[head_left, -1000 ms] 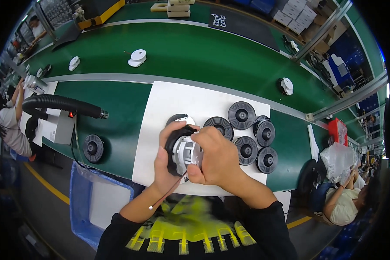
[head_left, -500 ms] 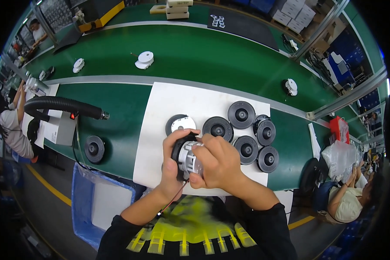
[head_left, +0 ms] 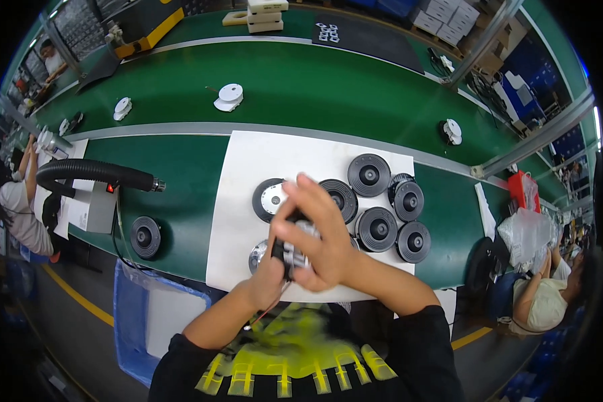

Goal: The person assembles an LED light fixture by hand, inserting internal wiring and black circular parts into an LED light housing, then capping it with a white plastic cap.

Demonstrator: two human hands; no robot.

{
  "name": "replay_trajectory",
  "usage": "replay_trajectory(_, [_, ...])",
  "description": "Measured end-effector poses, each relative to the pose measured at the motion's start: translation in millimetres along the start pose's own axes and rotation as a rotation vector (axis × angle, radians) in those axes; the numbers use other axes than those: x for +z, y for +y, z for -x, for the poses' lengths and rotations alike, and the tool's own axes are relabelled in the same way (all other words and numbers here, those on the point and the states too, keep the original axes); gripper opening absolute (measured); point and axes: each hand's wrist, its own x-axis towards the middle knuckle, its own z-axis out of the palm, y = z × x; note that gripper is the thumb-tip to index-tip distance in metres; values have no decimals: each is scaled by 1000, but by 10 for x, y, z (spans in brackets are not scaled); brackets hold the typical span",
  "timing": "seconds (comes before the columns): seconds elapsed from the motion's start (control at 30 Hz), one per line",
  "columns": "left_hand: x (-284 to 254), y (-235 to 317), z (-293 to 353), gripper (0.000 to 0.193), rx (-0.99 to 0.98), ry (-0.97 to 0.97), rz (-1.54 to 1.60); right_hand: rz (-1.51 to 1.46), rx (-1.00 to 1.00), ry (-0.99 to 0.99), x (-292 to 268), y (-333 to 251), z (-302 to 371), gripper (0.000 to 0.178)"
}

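Observation:
Low over the white sheet (head_left: 238,201), a small round part with a black rim and white ribbed body (head_left: 293,256) is held between my two hands. My left hand (head_left: 266,285) grips its black side. Over its other side lies my right hand (head_left: 325,248), thumb low against it and fingers reaching across the top, smeared by motion. A thin dark red wire trails from the part toward my left wrist. Just beyond my hands rests a black disc with a white face (head_left: 273,199). Beside my left fingers, a silvery round piece (head_left: 257,256) is partly hidden.
Several black ribbed discs (head_left: 369,175) sit to the right on the sheet. Another black disc (head_left: 145,236) lies left, near a flexible black hose (head_left: 100,171). White parts (head_left: 229,98) stand on the green belt (head_left: 301,80). A blue-lined bin (head_left: 124,321) is lower left. People sit at both sides.
My right fingers have straightened and lifted across the part, which has tilted. My left fingers have drawn in, so the white-faced disc and the silvery piece show more. The view has shifted slightly.

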Motion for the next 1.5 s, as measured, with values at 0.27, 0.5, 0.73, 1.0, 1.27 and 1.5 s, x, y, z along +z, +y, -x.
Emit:
replay_trajectory(0.27, [-291, -76, -856, 64, 139, 134, 63, 504, 253, -273, -106, 494, -423, 61])
replay_trajectory(0.5, [-1072, -102, -866, 62, -311, 357, -1306, 970, 561, -416, -352, 2199, -269, 51])
replay_trajectory(0.73, [-1422, -45, -365, 31, -219, 367, -822, 1327, 689, -589, -368, 2871, -124, 59])
replay_trajectory(1.0, [-1784, 224, 136, 41, -27, 470, 601, 689, 910, -685, 1306, 2686, -1452, 58])
replay_trajectory(1.27, [-2186, 432, 8, 51, 30, 223, 1091, 736, 356, -772, 1508, 2789, -1302, 55])
replay_trajectory(1.5, [-2072, 368, 193, 53, -38, 192, 1097, 292, 396, -422, 1557, 2397, -1048, 39])
